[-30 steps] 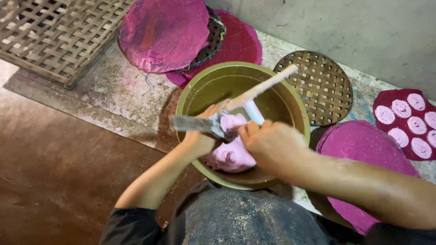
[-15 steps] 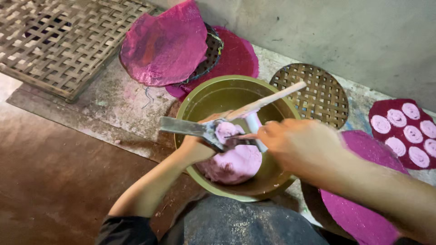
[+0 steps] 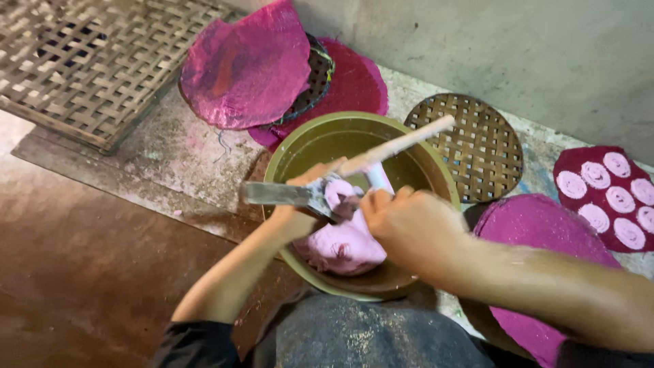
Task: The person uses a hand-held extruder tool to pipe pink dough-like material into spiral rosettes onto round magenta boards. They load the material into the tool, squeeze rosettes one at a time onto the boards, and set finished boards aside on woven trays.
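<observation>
An olive-green bowl (image 3: 300,146) is seen from above, set on a stained concrete floor (image 3: 170,163) close to the person's knees. A lump of pale pink dough (image 3: 344,242) lies in the near part of the bowl, against its inner wall.

The left hand (image 3: 306,204) is closed around a flat metal scraper (image 3: 279,194), whose blade points out to the left over the bowl's rim; the grip is shut on the end nearest the dough. A pale wooden stick (image 3: 398,144) slants from the hands up toward the far right rim of the bowl. The right hand (image 3: 405,221) is curled shut just beside the left, over the dough — exactly what it clasps cannot be told, though a pale bluish piece (image 3: 376,178) shows just above its knuckles.

Behind the bowl, a magenta sheet (image 3: 248,68) is draped over a round woven tray, with a darker one (image 3: 354,85) beneath. A bare round woven tray (image 3: 477,146) lies to the right of the bowl. Farther right, a dark red mat (image 3: 579,194) carries pale pink discs (image 3: 596,175), and another magenta sheet (image 3: 538,228) lies near the right forearm. A large woven bamboo lattice (image 3: 95,61) fills the upper left.
</observation>
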